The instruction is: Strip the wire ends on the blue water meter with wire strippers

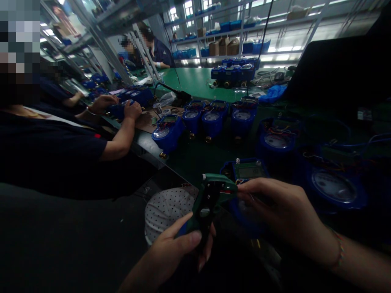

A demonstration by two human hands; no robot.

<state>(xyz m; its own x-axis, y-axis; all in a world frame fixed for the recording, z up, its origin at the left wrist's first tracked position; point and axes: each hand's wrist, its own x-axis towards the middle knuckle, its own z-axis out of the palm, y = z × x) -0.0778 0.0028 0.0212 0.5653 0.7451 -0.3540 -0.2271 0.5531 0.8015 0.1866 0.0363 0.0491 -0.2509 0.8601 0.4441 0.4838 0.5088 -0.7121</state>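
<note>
My left hand (pixel 180 246) grips the handles of a green and black wire-stripping tool (pixel 210 197), its head pointing right. My right hand (pixel 281 211) rests over a blue water meter (pixel 244 173) with a green circuit board on top. Its fingers touch thin wires at the tool's jaws. The meter body under my right hand is mostly hidden.
Several blue water meters (pixel 210 118) stand in rows on the green bench (pixel 195 81). A co-worker's arm (pixel 122 134) works on a meter at the left. A white dotted cloth (pixel 166 209) lies near my left hand. A dark monitor (pixel 336 69) stands at the right.
</note>
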